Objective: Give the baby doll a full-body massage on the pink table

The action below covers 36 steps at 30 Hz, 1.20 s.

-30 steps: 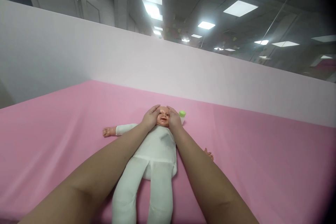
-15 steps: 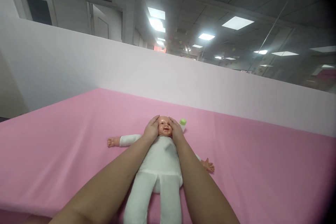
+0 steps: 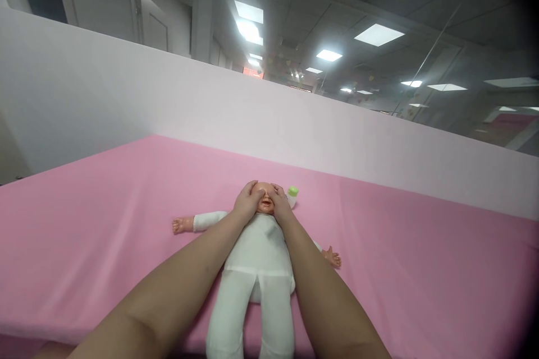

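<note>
1. Here's the baby doll [image 3: 261, 244], on its back in the middle of the pink sheet [image 3: 126, 219], its long axis running near to far: legs [image 3: 275, 320] at the near side, head [image 3: 266, 203] at the far end, and the whole body just slightly askew.

2. And the head sits right between the two hands! The left hand [image 3: 246, 203] is on its left side, the right hand [image 3: 282, 205] on its right, with neither clearly nearer; both touch it.

3. Look at the left hand: partly closed, palm curved in against the side of the head, fingers reaching up towards the crown, thumb lying across the eye area. It has hold of that side.

4. The right hand mirrors it, cupped and half closed round the other side, thumb angled inward over the eye area. How hard either one presses, I can't tell.

5. Both forearms come in from the near side, slanting inward along the torso, one on each flank, so the head lies straight ahead, at the far end of their reach.

6. Out sideways go the doll's arms: one small hand [image 3: 183, 225] lies off to the left, the other [image 3: 332, 258] to the right and a bit nearer, past the right forearm.

7. Just right of the right hand, there's a small green-capped bottle [image 3: 292, 196], and beyond everything, the pale partition [image 3: 261, 118] closes off the far side.
</note>
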### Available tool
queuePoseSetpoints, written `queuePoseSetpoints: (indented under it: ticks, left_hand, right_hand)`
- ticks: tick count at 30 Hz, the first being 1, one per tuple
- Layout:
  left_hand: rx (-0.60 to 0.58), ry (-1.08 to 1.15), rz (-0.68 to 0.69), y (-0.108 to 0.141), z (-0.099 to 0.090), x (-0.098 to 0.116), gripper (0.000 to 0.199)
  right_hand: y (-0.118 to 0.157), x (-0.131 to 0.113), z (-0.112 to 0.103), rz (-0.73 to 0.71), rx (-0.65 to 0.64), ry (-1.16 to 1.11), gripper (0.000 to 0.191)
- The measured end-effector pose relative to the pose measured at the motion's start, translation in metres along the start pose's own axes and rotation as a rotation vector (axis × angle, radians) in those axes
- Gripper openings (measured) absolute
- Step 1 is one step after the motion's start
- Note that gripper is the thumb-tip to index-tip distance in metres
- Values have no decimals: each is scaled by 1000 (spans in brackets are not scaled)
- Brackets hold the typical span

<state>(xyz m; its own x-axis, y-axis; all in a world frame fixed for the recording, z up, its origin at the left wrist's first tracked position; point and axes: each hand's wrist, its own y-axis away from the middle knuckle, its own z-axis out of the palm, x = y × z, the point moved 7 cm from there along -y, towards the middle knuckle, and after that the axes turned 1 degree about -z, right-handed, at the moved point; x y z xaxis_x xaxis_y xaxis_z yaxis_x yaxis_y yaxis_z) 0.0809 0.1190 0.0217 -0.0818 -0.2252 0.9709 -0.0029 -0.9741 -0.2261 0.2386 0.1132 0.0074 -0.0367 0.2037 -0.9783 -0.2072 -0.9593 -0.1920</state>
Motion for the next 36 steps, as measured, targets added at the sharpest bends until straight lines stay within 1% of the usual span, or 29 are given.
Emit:
queuePoseSetpoints:
  ticks: [4, 9, 16, 22, 25, 29, 31, 33, 36]
  left_hand:
    - [5, -27, 0, -1, -1, -1, 54]
    - [-15, -9, -23, -1, 1, -4, 56]
    - [-28, 47, -58, 0, 1, 0, 57]
    - [-75, 175, -80, -2, 2, -1, 61]
    - [-78, 213, -93, -2, 0, -3, 64]
    - [-78, 199, -86, -3, -2, -6, 65]
    - [-67, 193, -94, -4, -3, -8, 62]
    - [-39, 209, -100, -5, -4, -10, 52]
    - [33, 265, -90, -6, -7, -9, 38]
  right_hand:
    - [1, -2, 2, -13, -14, -70, 56]
    - [-2, 5, 3, 23, -26, -197, 60]
    - [-7, 7, 4, -2, -8, -189, 58]
    - [-5, 3, 4, -2, 4, -186, 57]
    - [-7, 2, 3, -31, 24, -188, 51]
    - [-11, 5, 1, -46, 63, -229, 44]
    - [-11, 8, 0, -39, 56, -248, 46]
    - [-10, 10, 0, -38, 35, -287, 48]
    - [-6, 11, 0, -49, 21, -364, 51]
